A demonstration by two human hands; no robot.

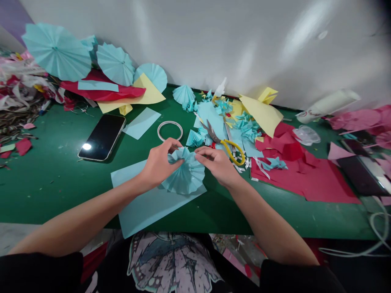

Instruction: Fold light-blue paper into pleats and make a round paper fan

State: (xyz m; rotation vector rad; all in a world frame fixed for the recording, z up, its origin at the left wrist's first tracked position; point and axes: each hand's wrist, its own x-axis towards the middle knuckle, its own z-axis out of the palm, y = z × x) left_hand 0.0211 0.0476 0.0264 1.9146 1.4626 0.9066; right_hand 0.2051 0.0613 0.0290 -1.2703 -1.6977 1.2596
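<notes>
A pleated light-blue paper fan is held over a flat light-blue sheet on the green table. My left hand pinches the fan's upper left folds. My right hand pinches its upper right edge. Both hands are closed on the fan. Yellow-handled scissors lie just beyond my right hand. A ring of tape lies behind my left hand.
A black phone lies at left. Finished blue paper umbrellas lean on the wall at back left. Red paper, yellow sheets and blue scraps litter the right. A dark tablet sits far right.
</notes>
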